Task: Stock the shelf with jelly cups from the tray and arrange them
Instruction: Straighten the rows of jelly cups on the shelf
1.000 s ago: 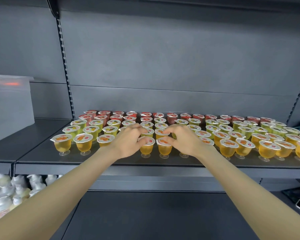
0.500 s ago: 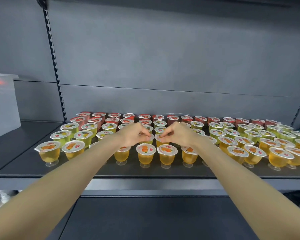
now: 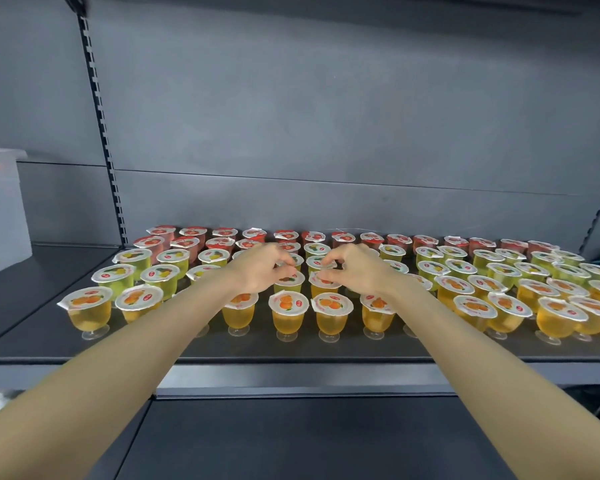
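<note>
The lid rim of an orange jelly cup (image 3: 289, 281) in the second row is pinched by the curled fingertips of the left hand (image 3: 262, 270); the lid of the neighbouring orange cup (image 3: 323, 285), just to its right, is pinched in the same way by the right hand (image 3: 359, 271); both cups are seen upright near the middle of the dark grey shelf (image 3: 291, 351), though whether either is lifted off it cannot be told. Both bare forearms are stretched forward from the lower corners, and the hands are held close together but apart. The shelf is filled from side to side with footed cups set in rows; a front row of orange cups (image 3: 286, 306) is placed nearest the edge; green cups (image 3: 160, 275) are ranged behind the orange ones; red cups (image 3: 371, 237) are lined against the grey back panel (image 3: 326, 116). A translucent box (image 3: 0, 209) is seen on the adjoining shelf at the left, beyond a slotted upright (image 3: 101, 133).
</note>
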Demonstrator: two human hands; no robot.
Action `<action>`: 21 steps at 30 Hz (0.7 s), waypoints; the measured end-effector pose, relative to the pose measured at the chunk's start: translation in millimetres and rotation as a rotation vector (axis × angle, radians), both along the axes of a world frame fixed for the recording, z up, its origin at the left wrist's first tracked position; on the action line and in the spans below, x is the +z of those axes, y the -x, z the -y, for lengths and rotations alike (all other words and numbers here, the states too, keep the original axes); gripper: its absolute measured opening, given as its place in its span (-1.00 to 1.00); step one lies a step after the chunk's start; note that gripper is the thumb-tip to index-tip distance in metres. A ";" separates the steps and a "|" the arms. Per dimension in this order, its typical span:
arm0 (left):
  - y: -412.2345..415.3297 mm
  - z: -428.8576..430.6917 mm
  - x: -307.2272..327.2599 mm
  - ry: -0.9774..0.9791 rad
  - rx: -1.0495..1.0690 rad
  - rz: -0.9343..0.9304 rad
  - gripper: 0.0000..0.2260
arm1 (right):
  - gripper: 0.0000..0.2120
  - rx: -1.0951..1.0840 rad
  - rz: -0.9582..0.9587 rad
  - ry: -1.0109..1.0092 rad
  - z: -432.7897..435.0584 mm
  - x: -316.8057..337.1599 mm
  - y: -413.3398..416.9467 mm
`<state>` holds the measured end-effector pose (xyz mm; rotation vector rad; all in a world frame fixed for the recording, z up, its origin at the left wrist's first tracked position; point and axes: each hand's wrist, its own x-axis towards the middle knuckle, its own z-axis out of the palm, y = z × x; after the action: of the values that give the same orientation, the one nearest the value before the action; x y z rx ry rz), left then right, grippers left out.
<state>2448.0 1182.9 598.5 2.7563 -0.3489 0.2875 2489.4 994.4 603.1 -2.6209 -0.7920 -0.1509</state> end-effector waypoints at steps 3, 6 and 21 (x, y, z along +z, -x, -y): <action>-14.2 -4.8 0.4 -0.039 0.041 -0.032 -0.67 | -0.65 -0.017 0.021 0.025 -3.7 -0.8 -11.5; -24.4 -3.8 2.8 -0.083 0.029 -0.084 -0.64 | -0.65 -0.009 0.018 0.053 -8.8 0.2 -20.9; -22.8 2.4 -0.2 -0.128 -0.044 -0.127 -0.66 | -0.67 0.022 -0.048 0.122 -14.4 -1.8 -25.5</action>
<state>2470.8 1180.4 598.2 2.8698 -0.4070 0.0804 2514.9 1008.8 601.3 -2.7175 -0.8369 -0.0339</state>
